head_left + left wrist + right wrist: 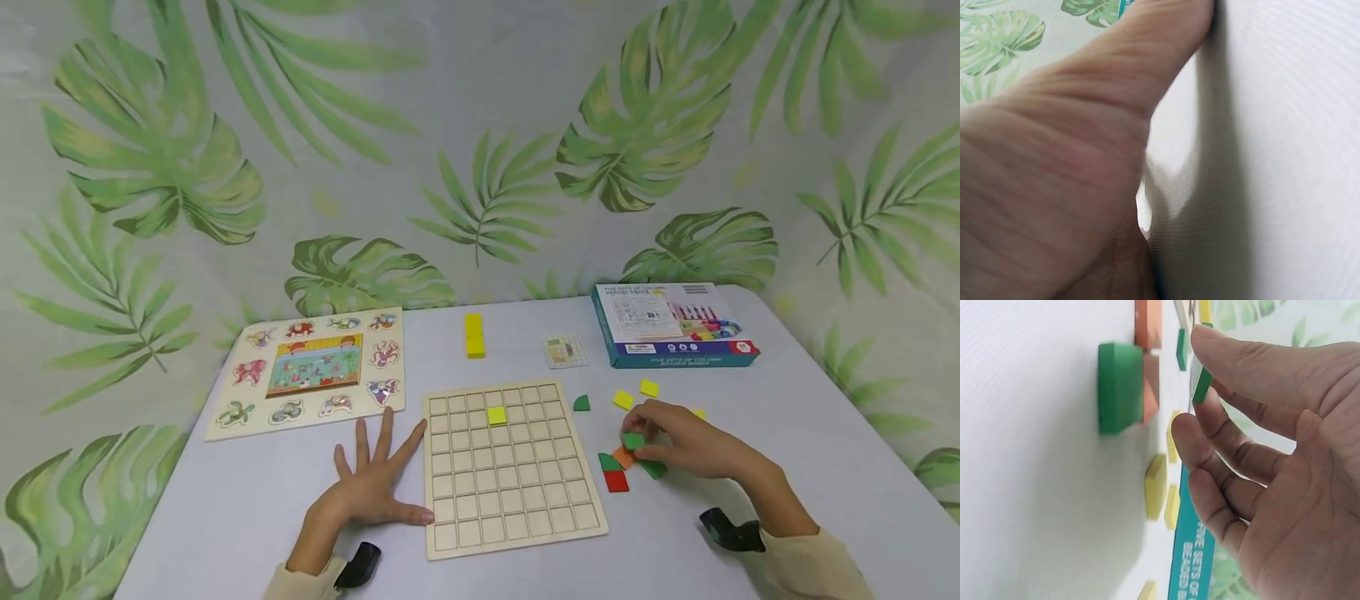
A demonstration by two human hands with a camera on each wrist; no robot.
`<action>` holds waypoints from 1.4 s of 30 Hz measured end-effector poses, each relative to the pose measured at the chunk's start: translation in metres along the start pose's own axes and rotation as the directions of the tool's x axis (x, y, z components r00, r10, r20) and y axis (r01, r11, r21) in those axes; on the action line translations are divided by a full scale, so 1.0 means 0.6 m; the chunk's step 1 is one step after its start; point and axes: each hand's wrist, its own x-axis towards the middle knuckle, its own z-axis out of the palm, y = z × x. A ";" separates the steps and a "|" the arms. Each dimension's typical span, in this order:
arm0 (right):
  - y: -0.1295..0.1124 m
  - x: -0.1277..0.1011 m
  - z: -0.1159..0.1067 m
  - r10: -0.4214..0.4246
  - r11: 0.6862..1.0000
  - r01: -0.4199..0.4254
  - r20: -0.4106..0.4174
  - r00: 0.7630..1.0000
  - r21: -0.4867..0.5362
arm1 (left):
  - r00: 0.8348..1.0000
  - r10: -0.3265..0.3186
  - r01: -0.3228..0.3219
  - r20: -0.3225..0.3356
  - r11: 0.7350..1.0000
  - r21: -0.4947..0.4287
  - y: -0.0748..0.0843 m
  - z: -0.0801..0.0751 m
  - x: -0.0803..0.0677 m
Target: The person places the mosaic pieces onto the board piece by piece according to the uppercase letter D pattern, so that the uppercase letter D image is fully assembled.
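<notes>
A wooden grid board (512,500) lies on the table with one yellow square tile (497,415) in an upper cell. My left hand (371,492) has its fingers spread, thumb and index at the board's left edge; its palm fills much of the left wrist view. To the right of the board, my right hand (693,442) pinches a small green tile (1202,386) between thumb and fingertips, above the table. Under and beside that hand lie a red square tile (617,482), a green quarter-round tile (609,462), an orange tile (623,457) and another green tile (1119,387).
Several yellow tiles (623,400) and a green quarter-round (581,403) are scattered nearby. Behind the board stand a yellow row of tiles (475,336), a pattern card (565,351) and a teal box (678,357). A sea-animal puzzle board (225,412) is at the back left.
</notes>
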 end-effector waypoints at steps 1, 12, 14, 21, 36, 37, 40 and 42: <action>-0.003 0.004 0.000 -0.008 1.000 0.008 0.001 1.000 0.000 | 1.000 0.000 0.000 0.000 1.000 0.002 -0.001 0.000 0.001; -0.027 0.038 0.005 -0.068 0.996 0.070 0.024 0.997 -0.055 | 1.000 0.011 -0.011 -0.026 1.000 -0.002 -0.019 0.008 0.008; -0.032 0.043 0.004 -0.064 0.996 0.066 0.034 0.997 -0.054 | 0.999 0.017 -0.018 -0.027 1.000 -0.017 -0.014 0.005 0.008; -0.052 0.061 0.002 -0.089 0.994 0.092 0.046 0.995 -0.064 | 1.000 0.017 -0.017 -0.013 1.000 -0.022 -0.004 -0.002 0.005; -0.075 0.110 0.038 -0.141 0.988 0.146 0.091 0.986 -0.053 | 1.000 -0.002 0.002 0.004 1.000 -0.005 0.004 -0.006 -0.002; -0.076 0.113 0.040 -0.146 0.987 0.151 0.093 0.985 -0.050 | 1.000 -0.003 0.003 0.004 1.000 -0.006 0.004 -0.006 -0.002; -0.082 0.121 0.045 -0.166 0.985 0.171 0.099 0.981 -0.035 | 1.000 0.000 0.000 0.004 1.000 -0.011 0.002 -0.003 -0.003; -0.089 0.127 0.048 -0.175 0.983 0.179 0.102 0.979 -0.035 | 1.000 0.003 -0.003 0.007 1.000 -0.017 0.000 -0.001 -0.003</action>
